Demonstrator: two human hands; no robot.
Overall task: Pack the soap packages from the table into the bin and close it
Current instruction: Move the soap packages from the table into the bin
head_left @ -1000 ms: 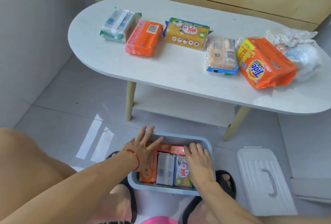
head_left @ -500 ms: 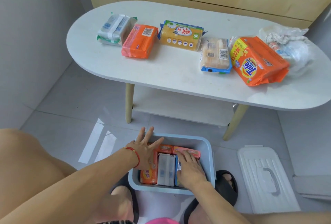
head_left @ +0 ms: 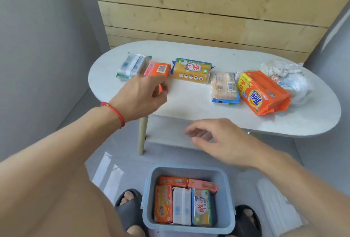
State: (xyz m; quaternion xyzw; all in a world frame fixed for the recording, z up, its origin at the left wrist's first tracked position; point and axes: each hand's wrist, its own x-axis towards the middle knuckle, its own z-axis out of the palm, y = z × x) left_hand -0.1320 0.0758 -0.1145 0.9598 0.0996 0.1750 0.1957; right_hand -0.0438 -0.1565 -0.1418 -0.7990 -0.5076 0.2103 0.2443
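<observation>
The left hand (head_left: 140, 96) hovers over the orange soap pack (head_left: 158, 70), fingers curled but gripping nothing yet — a hasty grab could knock the white pack (head_left: 132, 65) beside it off the table (head_left: 189, 102). The right hand (head_left: 223, 142) hangs loose and empty above the bin (head_left: 187, 172) — already half-full, so the big Tide pack (head_left: 263, 92) may block the lid (head_left: 278, 204).

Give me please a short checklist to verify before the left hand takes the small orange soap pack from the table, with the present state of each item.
1. Left hand at the small orange pack: ok, fingers curl at its near edge; a firm grip cannot tell.
2. Right hand free: ok, it hangs open before the table and holds nothing.
3. Bin open: ok, no lid on it.
4. Room in the bin: cannot tell, five packs cover the floor that shows.
5. Neighbours apart: not ok, the white pack lies close against the orange one.
6. Lid in reach: ok, on the floor right of the bin.
</observation>
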